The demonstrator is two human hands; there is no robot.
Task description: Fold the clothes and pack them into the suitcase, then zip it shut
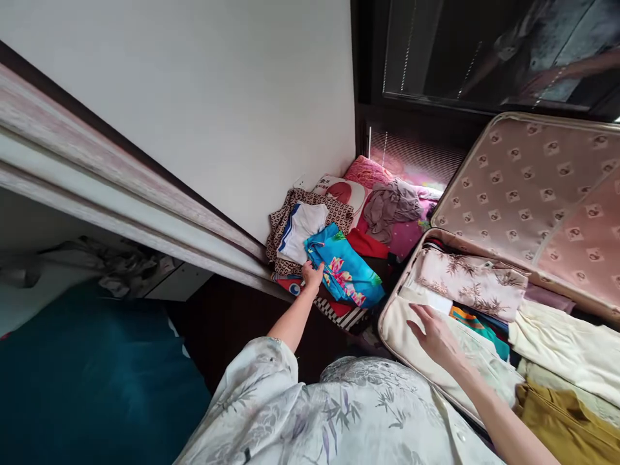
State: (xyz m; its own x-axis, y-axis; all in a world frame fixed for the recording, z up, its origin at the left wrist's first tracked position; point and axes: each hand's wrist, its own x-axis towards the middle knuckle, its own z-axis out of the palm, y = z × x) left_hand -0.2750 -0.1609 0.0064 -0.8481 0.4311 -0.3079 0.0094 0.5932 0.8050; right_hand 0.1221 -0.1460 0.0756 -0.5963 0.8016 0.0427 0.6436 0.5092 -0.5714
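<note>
Left hand (312, 274) reaches out to the pile of folded clothes (334, 258) stacked on the floor against the white wall (232, 97), its fingers curled round the near left edge of a bright blue floral garment (346, 268) that lies on top of the pile. Just left of that garment, and a little farther away, sits a folded white piece with a blue stripe (303, 229), resting on a brown patterned cloth (285, 226). Farther back in the pile are a grey crumpled garment (392, 203) and pink fabrics (368, 171).

Right hand (436, 336) lies flat, fingers spread, palm down on a cream folded garment (411, 329) in the near left corner of the open suitcase (533, 194), which sits to the right of the pile. Just beyond the fingertips is a folded beige cloth printed with leaves (469, 281). To the right in the case lie a pale yellow garment (566, 345) and, nearer, a mustard one (566, 426). The suitcase lid stands raised at the far right, lined in pink patterned fabric.

A teal cushion or cover (87, 387) fills the near left.
</note>
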